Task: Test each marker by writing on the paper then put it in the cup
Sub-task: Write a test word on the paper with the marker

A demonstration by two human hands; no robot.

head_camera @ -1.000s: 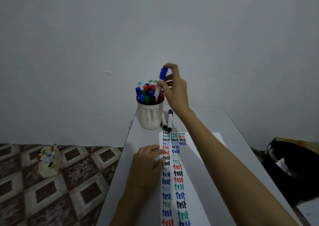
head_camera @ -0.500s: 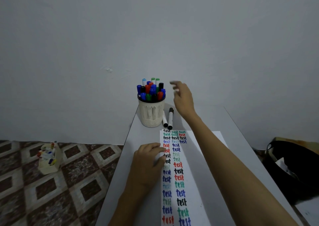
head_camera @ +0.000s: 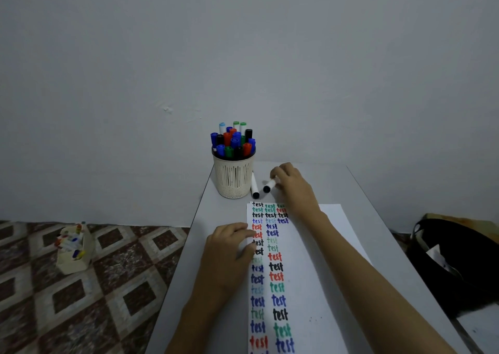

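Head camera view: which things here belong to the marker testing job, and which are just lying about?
Part of the job:
- cup full of markers
- paper with rows of "test", left hand resting on it
- black-capped marker gripped by right hand
- second marker lying beside the cup

Just lying about:
- small box of pens on the floor
- black bag at the right

My right grip [head_camera: 293, 189] curls round a white marker with a black cap [head_camera: 270, 185], near the cream slotted plastic cup [head_camera: 233, 180] on the grey tabletop [head_camera: 332, 186]. My left grip [head_camera: 229, 248] rests on the white paper sheet [head_camera: 318, 259].
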